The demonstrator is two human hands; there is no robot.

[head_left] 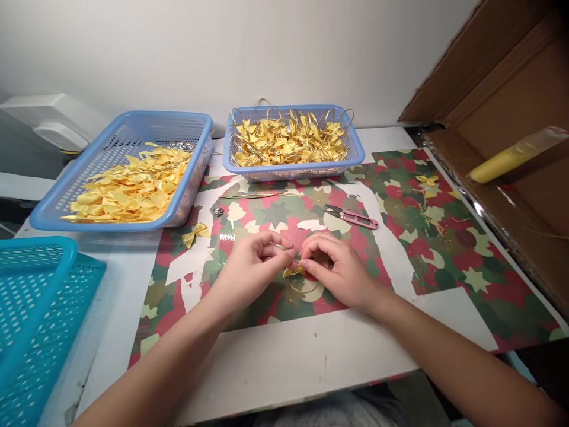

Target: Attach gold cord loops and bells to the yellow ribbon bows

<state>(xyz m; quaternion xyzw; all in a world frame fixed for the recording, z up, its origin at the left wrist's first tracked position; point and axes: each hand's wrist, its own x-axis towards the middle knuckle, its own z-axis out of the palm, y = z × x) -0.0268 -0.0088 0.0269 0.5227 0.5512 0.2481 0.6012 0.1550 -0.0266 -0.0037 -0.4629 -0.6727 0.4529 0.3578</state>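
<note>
Both my hands meet over the patterned sheet in the middle of the table. My left hand (260,261) is closed, thumb and forefinger pinching a thin gold cord by a small yellow ribbon bow (291,272). From the other side my right hand (335,264) pinches the same cord at the bow. Below the bow hangs a loop of gold cord (304,290). Fingers hide part of the bow and whatever is tied there. Pink-handled thread snips (353,217) lie beyond my right hand. A loose yellow bow (195,235) and a small silver bell (218,211) lie beyond my left.
A blue basket (202,127) holds yellow bows and silver bells; another blue basket (293,172) holds bows with gold cords. Straight cord lengths (260,195) lie between. A teal basket (66,296) stands left, a cardboard box (502,65) right, near yellow scraps (429,193).
</note>
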